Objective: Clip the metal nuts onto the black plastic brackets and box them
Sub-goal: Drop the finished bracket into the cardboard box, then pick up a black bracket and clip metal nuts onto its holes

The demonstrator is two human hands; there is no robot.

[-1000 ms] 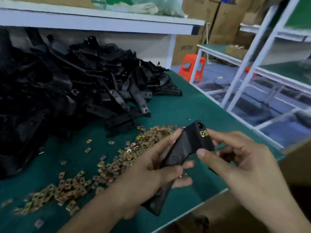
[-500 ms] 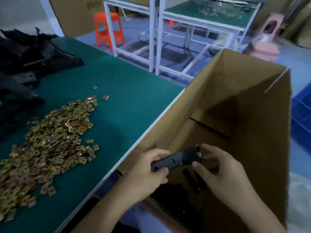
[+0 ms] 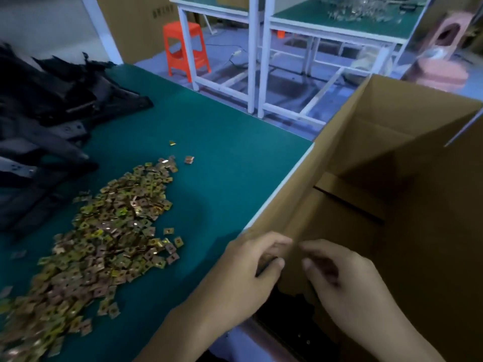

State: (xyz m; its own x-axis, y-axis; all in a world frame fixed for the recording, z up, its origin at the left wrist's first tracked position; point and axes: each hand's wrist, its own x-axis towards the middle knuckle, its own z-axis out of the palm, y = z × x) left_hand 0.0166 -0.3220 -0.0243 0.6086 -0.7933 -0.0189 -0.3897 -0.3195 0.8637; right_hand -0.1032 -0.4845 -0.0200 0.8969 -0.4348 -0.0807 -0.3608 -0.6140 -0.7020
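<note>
The left hand (image 3: 254, 265) curls its fingers over a thin dark sliver (image 3: 265, 267) that slants up-right against the near wall of the tall brown cardboard box (image 3: 366, 158) (probably a black plastic bracket, though I cannot tell whether it is truly gripped). The right hand (image 3: 339, 273) hangs just beside it, loosely curled and holding nothing visible. The heap of brass-coloured metal nuts (image 3: 104, 231) and the pile of black plastic brackets (image 3: 47, 121) lie to the left on the green table (image 3: 222, 165), nearer the left hand
</note>
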